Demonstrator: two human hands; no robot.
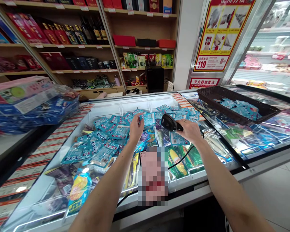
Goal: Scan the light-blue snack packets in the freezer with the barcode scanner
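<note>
Between the fingers of my left hand (pixel 136 126) is a small blue packet (pixel 148 119), its printed label side up. My right hand (pixel 189 129) is wrapped round the handle of a black barcode scanner (pixel 168 122), whose head points left toward that packet. Many more blue packets (pixel 103 133) lie spread over the glass top of the freezer, under and around both hands. A black cable (pixel 183 157) runs across the glass below my right hand. Nearer to me, between my forearms, a phone-like flat item (pixel 152 175) is blurred out by pixels.
A dark brown basket (pixel 234 112) holding blue packets stands at the right on the freezer. Plastic-wrapped boxes (pixel 31 103) are stacked at the left. Frozen corn packs (pixel 177 161) show through the glass. Shelves (pixel 140 46) with boxes and bottles line the back wall.
</note>
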